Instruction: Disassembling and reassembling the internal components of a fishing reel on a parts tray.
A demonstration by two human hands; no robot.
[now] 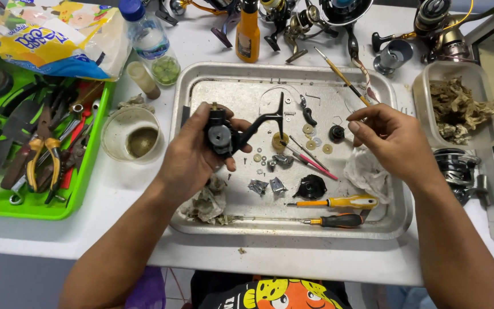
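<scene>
though gripped, reel body (224, 134) in left hand (192, 154)

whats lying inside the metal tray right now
In the metal tray lie two screwdrivers, small washers, a black cover piece, a dirty rag and a white cloth. The left hand with the black reel body hides what lies beneath.

A black fishing reel body (224, 134) sits at centre frame, raised over the metal tray (384, 220), its thin curved arm pointing up and right.
</scene>
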